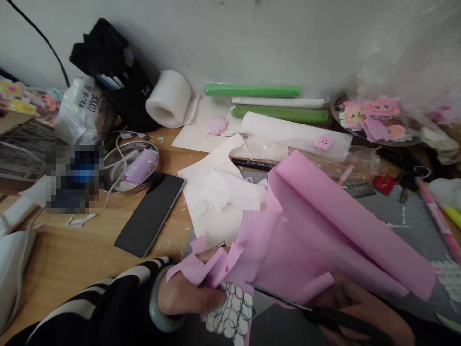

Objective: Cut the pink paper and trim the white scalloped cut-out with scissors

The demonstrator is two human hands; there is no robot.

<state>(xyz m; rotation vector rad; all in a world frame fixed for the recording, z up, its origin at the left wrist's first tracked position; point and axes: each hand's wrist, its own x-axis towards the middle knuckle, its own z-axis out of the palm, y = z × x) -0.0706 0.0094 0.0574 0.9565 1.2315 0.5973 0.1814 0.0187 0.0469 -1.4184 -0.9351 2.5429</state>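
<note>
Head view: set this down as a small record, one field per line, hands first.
left hand: fingers closed on pink paper and a piece drawn with ovals
right hand: holding scissors, blades at the pink paper
pink paper: large, curled over along one side
phone: screen dark, lying on the wooden table
toilet roll: beside the black pouch

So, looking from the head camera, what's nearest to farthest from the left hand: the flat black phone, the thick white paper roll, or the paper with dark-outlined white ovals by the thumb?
1. Oval-covered paper: at the left hand, beside its thumb.
2. Black phone: ahead, on the hand's left.
3. White paper roll: farthest, back near the wall.
</note>
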